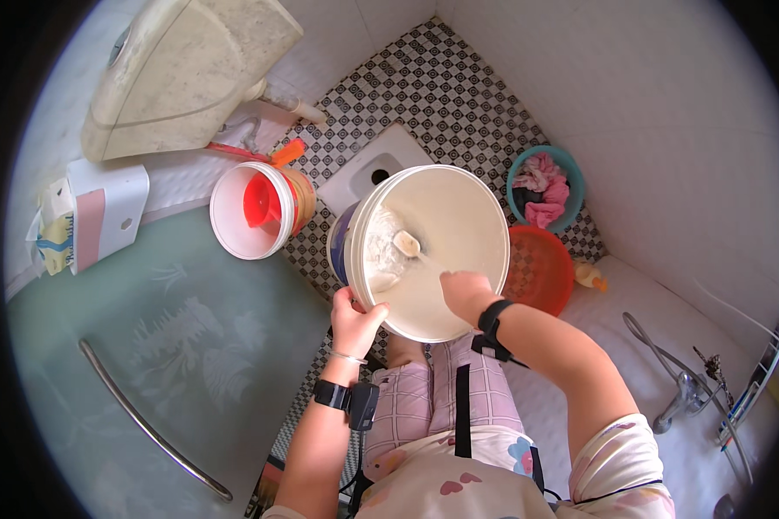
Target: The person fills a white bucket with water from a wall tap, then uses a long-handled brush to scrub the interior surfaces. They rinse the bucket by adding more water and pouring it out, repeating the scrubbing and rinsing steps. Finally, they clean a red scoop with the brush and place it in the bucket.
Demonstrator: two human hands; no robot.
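Note:
A large white bucket [472,216] is tilted in front of me, its mouth facing me. White powder [381,251] lies inside, heaped toward the left wall. My left hand [355,324] grips the bucket's near left rim, thumb on the lip. Over the opening, my right hand [469,296] is closed round the pale handle of a scoop [407,244]. The scoop's small bowl is down at the powder and looks to have some in it. Part of the handle is hidden by my fingers.
Left of the bucket stands a smaller white bucket [229,216] holding a red scoop-like vessel [260,201]. A squat toilet [346,190] lies beyond. On the right are an orange-red basin [537,268] and a teal basin [577,186] with pink cloths. A frosted glass door [190,346] fills the left.

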